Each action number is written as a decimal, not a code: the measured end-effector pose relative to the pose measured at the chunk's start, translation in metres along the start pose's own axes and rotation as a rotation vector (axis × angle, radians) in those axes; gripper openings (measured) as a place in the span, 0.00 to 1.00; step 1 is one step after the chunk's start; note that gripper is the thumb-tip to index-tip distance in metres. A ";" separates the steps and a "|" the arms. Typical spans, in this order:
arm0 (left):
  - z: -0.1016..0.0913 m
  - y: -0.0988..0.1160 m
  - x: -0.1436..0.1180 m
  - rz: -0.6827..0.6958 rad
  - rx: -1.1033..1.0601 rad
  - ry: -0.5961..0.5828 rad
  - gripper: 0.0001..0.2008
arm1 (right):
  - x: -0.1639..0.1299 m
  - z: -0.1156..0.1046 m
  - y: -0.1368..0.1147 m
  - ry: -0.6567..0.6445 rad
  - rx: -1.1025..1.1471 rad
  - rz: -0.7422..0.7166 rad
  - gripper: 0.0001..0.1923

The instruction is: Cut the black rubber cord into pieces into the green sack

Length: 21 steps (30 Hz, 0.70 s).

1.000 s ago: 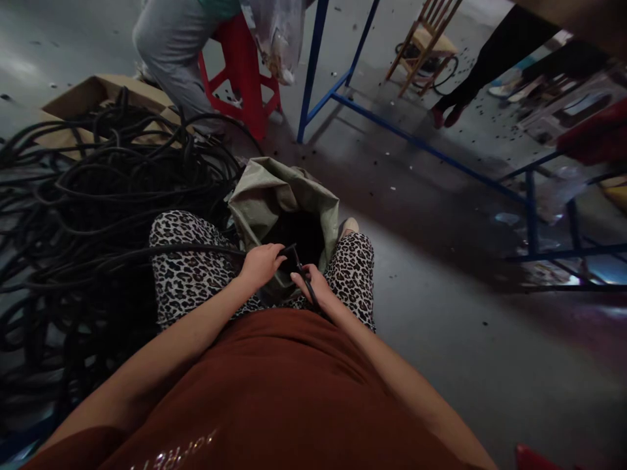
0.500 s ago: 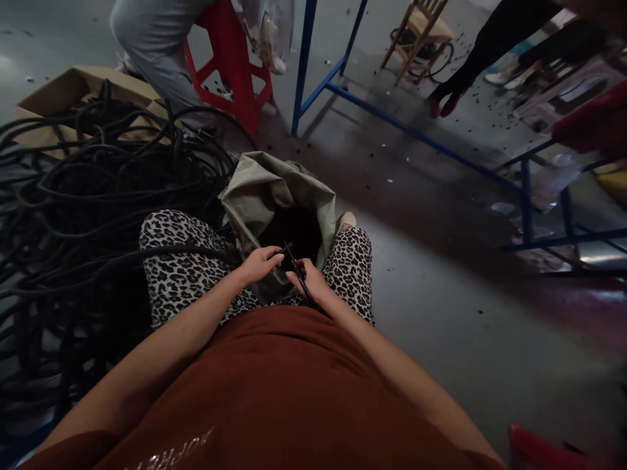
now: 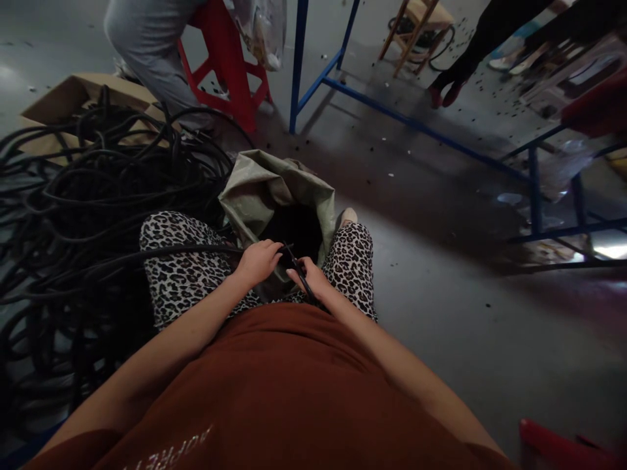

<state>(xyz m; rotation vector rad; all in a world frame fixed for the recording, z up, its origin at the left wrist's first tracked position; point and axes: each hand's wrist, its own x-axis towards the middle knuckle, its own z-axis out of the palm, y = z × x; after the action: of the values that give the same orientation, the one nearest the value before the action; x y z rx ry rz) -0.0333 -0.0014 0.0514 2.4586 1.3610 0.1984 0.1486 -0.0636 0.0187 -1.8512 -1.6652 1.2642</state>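
My left hand is closed around a long black rubber strip, which runs from the left over my patterned trouser leg. Its short free end pokes out past my fingers. In my right hand is a dark pair of scissors, fingers wrapped around the handles. The blades point up and left, close by the strip's end; whether they touch it is hard to tell. Both hands are above the near edge of a grey-green sack standing open between my knees. The sack's inside is dark.
A tangled heap of black strips fills the left, beside a cardboard box. Beyond the sack are a red stool with a seated person in grey trousers and a blue metal frame. Another person's dark-clad legs show farther off.
My left hand has shifted slightly, its fingers now more over the strip near the blades. The right hand and scissors stay in nearly the same place. The view has turned a little.
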 end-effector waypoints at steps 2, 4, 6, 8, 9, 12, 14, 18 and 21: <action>-0.001 0.001 0.001 -0.015 0.051 0.005 0.15 | 0.001 0.001 0.001 0.007 -0.002 0.002 0.22; 0.001 0.001 0.001 -0.053 0.078 0.004 0.15 | 0.001 0.002 0.000 0.007 -0.004 0.006 0.21; 0.003 0.002 0.001 -0.092 0.090 -0.006 0.15 | 0.001 0.001 -0.001 0.001 -0.005 0.013 0.21; 0.005 0.004 0.000 -0.112 0.098 -0.010 0.15 | 0.000 0.001 -0.002 -0.003 -0.003 0.021 0.21; 0.006 0.004 -0.001 -0.114 0.101 -0.008 0.16 | 0.000 0.001 -0.002 -0.005 -0.001 0.024 0.21; 0.009 0.006 -0.002 -0.114 0.100 -0.004 0.16 | 0.000 0.001 -0.001 -0.004 -0.006 0.026 0.22; 0.010 0.006 -0.002 -0.117 0.087 -0.007 0.16 | 0.000 0.002 0.000 -0.006 -0.011 0.026 0.22; 0.011 0.008 -0.003 -0.129 0.056 -0.037 0.17 | 0.002 0.003 0.003 -0.016 -0.002 0.024 0.24; 0.010 0.010 -0.003 -0.145 0.043 -0.060 0.17 | 0.002 0.003 0.004 -0.024 -0.003 0.038 0.23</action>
<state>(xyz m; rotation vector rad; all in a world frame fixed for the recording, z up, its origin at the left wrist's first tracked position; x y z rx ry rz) -0.0243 -0.0111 0.0451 2.3673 1.5251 0.0609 0.1480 -0.0637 0.0134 -1.8854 -1.6527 1.3051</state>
